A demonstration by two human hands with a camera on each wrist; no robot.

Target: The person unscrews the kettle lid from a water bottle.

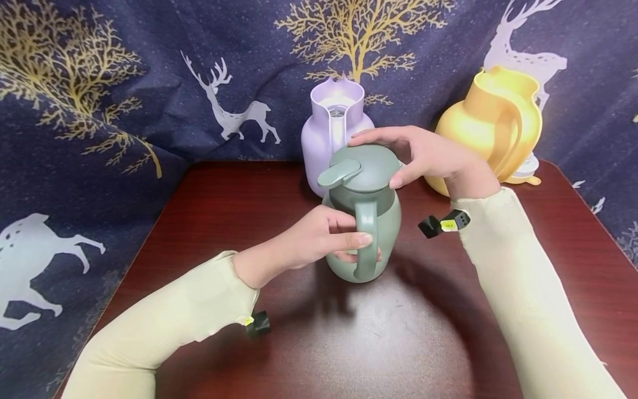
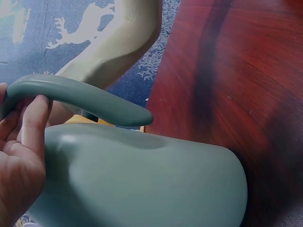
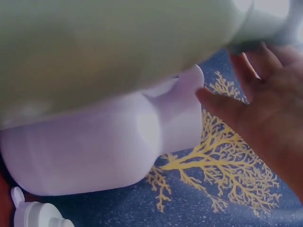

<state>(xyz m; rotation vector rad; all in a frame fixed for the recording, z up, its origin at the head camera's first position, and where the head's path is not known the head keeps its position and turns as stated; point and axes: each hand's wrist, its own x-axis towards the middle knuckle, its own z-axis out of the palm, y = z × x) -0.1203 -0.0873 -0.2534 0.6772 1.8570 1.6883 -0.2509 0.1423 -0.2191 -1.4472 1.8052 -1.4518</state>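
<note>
A sage-green jug (image 1: 387, 221) with a darker lid (image 1: 366, 169) stands upright in the middle of a dark red table (image 1: 379, 332). My left hand (image 1: 356, 246) grips its handle (image 1: 368, 233) from the left, thumb on the outside and fingers through the loop. In the left wrist view the left hand (image 2: 26, 142) curls under the handle (image 2: 80, 97), above the jug's body (image 2: 142, 179). My right hand (image 1: 376, 160) holds the lid from the right, fingers over its far edge and thumb on the near side. In the right wrist view the right hand (image 3: 255, 104) sits beside the blurred green jug (image 3: 94, 47).
A lilac jug (image 1: 334, 127) without a lid stands right behind the green one, and shows large in the right wrist view (image 3: 94, 146). A yellow jug (image 1: 493, 122) stands at the back right with a pale lid (image 1: 525, 169) by its base. Deer-patterned blue cloth (image 1: 149, 100) surrounds the table.
</note>
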